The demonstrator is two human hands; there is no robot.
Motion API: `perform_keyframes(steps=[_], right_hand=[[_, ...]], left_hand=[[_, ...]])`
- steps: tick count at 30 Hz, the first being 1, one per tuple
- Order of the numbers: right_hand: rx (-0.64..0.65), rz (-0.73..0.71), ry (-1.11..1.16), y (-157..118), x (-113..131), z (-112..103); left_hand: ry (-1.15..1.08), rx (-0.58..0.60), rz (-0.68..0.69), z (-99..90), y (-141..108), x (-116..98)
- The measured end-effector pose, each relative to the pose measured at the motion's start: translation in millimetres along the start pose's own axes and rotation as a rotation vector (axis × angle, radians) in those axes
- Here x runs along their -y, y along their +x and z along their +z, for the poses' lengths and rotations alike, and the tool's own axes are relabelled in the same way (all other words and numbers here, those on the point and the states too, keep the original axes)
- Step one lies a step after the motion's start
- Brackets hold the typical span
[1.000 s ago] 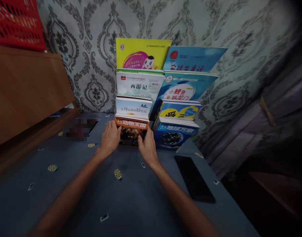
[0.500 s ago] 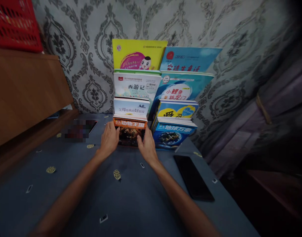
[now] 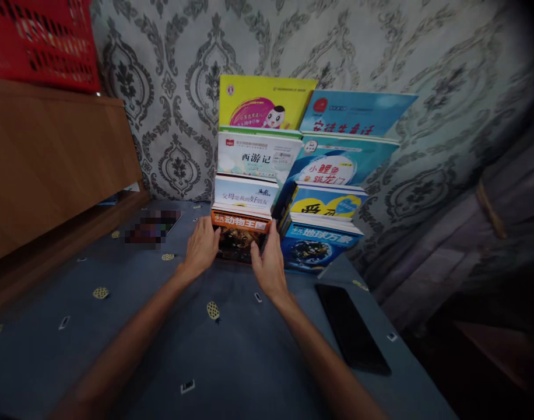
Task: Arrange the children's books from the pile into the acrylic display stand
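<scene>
Books stand upright in two columns, stepped in tiers, with taller ones behind. At the front left is a book with an orange title band and a dark animal cover (image 3: pixel 238 239). My left hand (image 3: pixel 201 245) is on its left edge, thumb on the cover. On its right edge rests my right hand (image 3: pixel 270 265), thumb also on the front, so the book is gripped between both hands. The fingers behind it are partly hidden. Just right of my right hand is a blue book with a globe (image 3: pixel 313 251). Behind the orange-banded book stands a pale blue book (image 3: pixel 245 192).
A black phone (image 3: pixel 352 329) lies on the patterned blue tablecloth (image 3: pixel 232 361), right of my forearm. A blurred-out flat item (image 3: pixel 153 226) lies at the left. A wooden cabinet (image 3: pixel 57 169) with a red basket (image 3: pixel 44 46) stands far left. Patterned wallpaper (image 3: pixel 175 105) backs the books; a curtain (image 3: pixel 450 221) hangs right.
The view has turned slightly left, so everything sits a little further right in the picture. Both hands keep their hold on the front left book, with little other movement visible.
</scene>
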State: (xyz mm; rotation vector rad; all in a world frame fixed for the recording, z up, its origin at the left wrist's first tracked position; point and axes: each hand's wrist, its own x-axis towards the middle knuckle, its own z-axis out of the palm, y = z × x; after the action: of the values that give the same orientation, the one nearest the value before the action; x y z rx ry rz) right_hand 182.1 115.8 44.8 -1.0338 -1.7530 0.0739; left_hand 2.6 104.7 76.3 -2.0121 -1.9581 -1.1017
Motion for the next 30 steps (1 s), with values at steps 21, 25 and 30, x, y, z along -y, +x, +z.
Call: perform_keyframes(steps=[21, 25, 30], right_hand=[[-0.122, -0.079, -0.026, 5, 22, -11], [-0.187, -0.204, -0.026, 2, 40, -16], [-0.044, -0.350, 0.043, -26, 59, -1]], left_hand=[[0.471, 0.245, -0.481, -3.8, -8, 162], [0.544, 0.331, -0.486, -5.3, -7, 172], [0.626, 0.374, -0.433, -9.8, -9, 167]])
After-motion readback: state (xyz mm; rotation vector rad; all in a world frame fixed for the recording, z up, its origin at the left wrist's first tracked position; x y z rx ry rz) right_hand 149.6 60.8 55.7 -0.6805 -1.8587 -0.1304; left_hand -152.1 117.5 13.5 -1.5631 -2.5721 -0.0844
